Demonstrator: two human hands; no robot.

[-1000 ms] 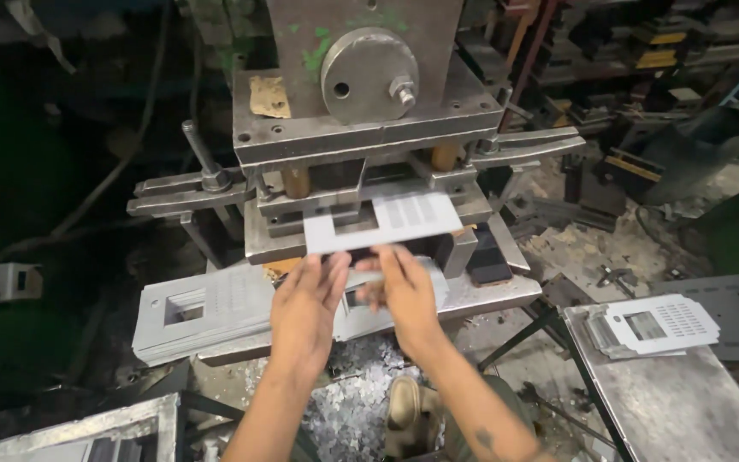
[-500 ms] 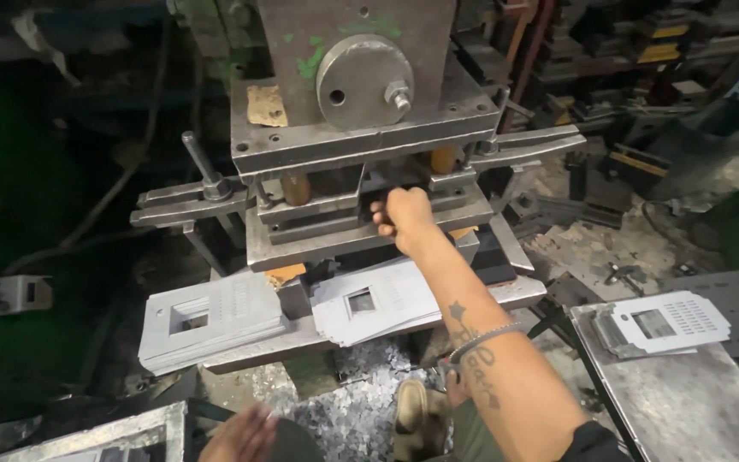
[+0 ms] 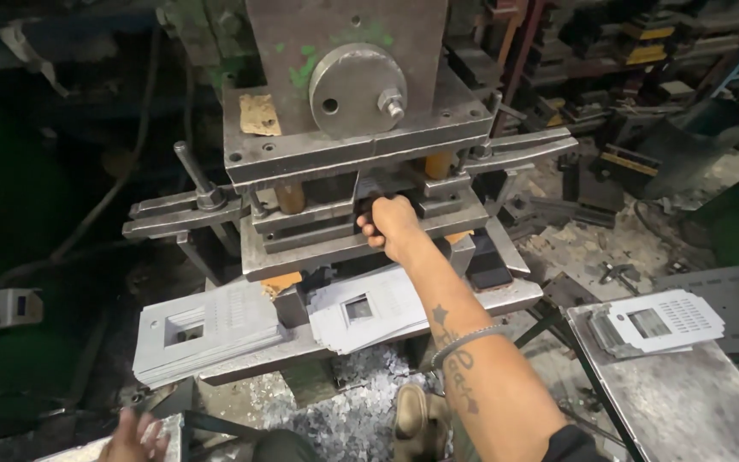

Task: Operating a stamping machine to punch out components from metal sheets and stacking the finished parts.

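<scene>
The right hand (image 3: 389,227) reaches far into the gap of the press (image 3: 344,145), between the upper block and the lower die. Its fingers (image 3: 371,229) curl toward the left into the slot, clenched on something dark there (what exactly, I cannot tell; the hand and shadow hide it). The forearm runs from near right up to far left, so the slot lies straight ahead of the knuckles.

The left hand (image 3: 136,436) is low at the near left edge, fingers spread and released, resting at the corner of a metal tray (image 3: 168,428) and well apart from the press.

On the press bed, near of the slot, lie two stacks of punched grey plates: a left stack (image 3: 211,329) and a middle stack (image 3: 369,308), long axes running left to right. The middle stack lies just below the right wrist. A third pile (image 3: 660,321) sits on the table (image 3: 694,411) at the right.
</scene>
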